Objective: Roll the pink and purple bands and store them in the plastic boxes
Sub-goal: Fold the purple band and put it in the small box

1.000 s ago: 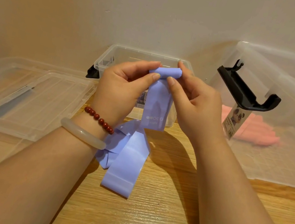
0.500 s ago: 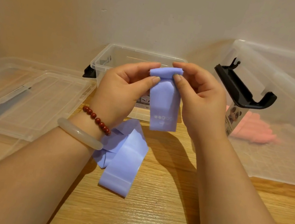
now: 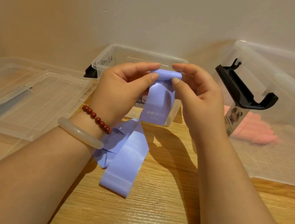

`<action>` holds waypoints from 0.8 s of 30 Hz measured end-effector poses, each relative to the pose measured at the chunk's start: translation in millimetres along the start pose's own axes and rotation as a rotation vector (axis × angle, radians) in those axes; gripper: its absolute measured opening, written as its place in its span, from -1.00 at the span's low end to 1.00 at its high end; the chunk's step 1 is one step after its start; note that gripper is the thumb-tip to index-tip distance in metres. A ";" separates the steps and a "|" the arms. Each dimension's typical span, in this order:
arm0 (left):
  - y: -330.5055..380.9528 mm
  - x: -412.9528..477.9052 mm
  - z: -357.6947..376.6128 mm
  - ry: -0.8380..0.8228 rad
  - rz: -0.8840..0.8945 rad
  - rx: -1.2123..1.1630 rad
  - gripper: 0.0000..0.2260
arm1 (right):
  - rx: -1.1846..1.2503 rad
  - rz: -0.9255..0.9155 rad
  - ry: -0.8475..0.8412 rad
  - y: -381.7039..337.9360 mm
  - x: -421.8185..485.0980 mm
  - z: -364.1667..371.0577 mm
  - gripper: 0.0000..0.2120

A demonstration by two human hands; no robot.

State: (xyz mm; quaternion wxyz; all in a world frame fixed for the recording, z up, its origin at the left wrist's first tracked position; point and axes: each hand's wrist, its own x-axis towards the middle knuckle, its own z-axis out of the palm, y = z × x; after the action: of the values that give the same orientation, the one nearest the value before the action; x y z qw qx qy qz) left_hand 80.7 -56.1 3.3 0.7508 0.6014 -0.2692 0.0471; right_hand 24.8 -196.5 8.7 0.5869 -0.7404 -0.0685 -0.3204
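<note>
Left hand [image 3: 125,88] and right hand [image 3: 196,98], raised together, seemingly pinch purple band [image 3: 157,103].

top of the purple band [image 3: 157,101] now rolled over tighter; tail hangs shorter.

Two hands [image 3: 123,86] [image 3: 199,101], two clear boxes [image 3: 114,50] [image 3: 286,81], two bracelets [image 3: 96,117] [image 3: 79,134], several purple bands [image 3: 157,101] [image 3: 125,163].

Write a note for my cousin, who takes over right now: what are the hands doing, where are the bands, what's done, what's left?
Hands: left hand and right hand both pinch the rolled top end of the purple band, above the table.
Things: the rest of the band hangs down, with its tail loose on the table. Pink bands lie in the big box. The small box stands open behind the hands.
Done: pink stored; only the purple's top is rolled.
Left: finish rolling the purple and box it.
</note>
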 end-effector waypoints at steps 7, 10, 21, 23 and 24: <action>-2.1 -1.0 -0.2 -0.042 -0.003 0.038 -0.78 | 0.007 0.001 0.060 1.3 1.5 -0.9 -0.86; -3.3 0.1 -0.2 -0.065 -0.049 0.019 -0.81 | 0.009 -0.002 0.065 1.2 2.0 -1.4 -0.81; 1.0 0.6 -2.9 -0.059 -0.050 0.023 -0.81 | -0.002 0.029 0.009 -2.7 -0.7 0.4 -0.81; 0.2 0.6 -3.7 -0.049 -0.030 0.036 -0.80 | -0.021 0.021 -0.004 -2.3 -0.7 -0.2 -0.84; 0.1 0.5 -3.8 -0.049 -0.022 0.041 -0.79 | -0.035 0.017 -0.006 -1.7 -0.4 -0.8 -0.85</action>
State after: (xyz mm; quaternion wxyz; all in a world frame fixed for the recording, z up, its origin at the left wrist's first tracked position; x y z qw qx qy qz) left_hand 82.4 -52.7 3.1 0.7319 0.6207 -0.2797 0.0295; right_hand 23.4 -196.6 9.9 0.5765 -0.7520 -0.0582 -0.3143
